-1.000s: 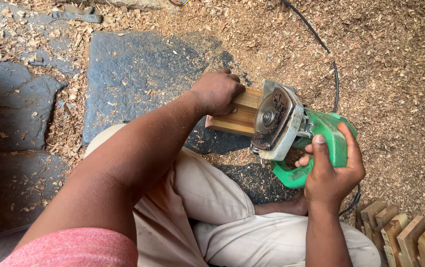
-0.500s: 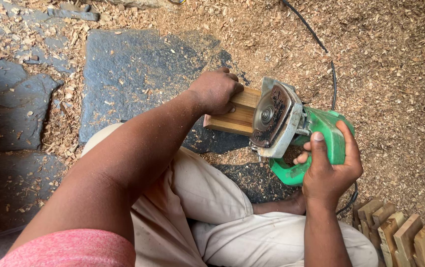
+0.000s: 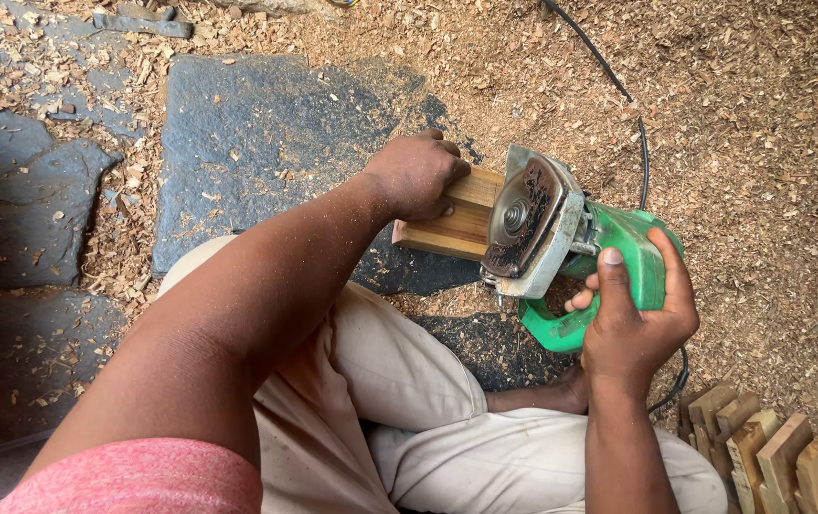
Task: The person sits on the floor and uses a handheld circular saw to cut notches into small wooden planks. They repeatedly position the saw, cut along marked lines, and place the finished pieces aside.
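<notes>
My left hand [image 3: 416, 174] grips one end of a short wooden block [image 3: 454, 220], pressing it down above a dark stone slab. My right hand [image 3: 634, 316] holds the handle of a green electric circular saw [image 3: 576, 250]. The saw's metal blade guard and round blade sit right against the free end of the block. I sit cross-legged in beige trousers, and my knee lies just under the block.
Sawdust and wood shavings cover the ground all around. Dark stone slabs [image 3: 266, 124] lie ahead and to the left. The saw's black cable [image 3: 638, 133] runs away to the top. A row of cut wooden pieces [image 3: 776, 452] stands at bottom right.
The view has shifted slightly. Both hands, the block and the saw keep nearly the same positions.
</notes>
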